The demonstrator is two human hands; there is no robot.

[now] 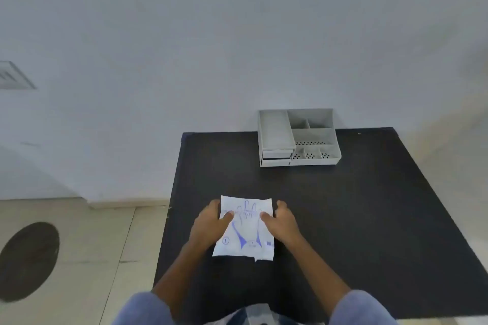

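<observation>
A flat white packet [245,229] printed with a blue outline of a hand lies on the black table [356,206], near its front left part. My left hand [210,223] grips the packet's left edge, thumb on top and fingers behind. My right hand [281,221] grips the right edge the same way, thumb lying on the printed face. Both hands sit near the packet's upper half.
A grey plastic organiser [298,137] with several open compartments and small drawers stands at the table's back edge against the white wall. To the left are the table's edge, a tiled floor and a dark round floor cover [27,261].
</observation>
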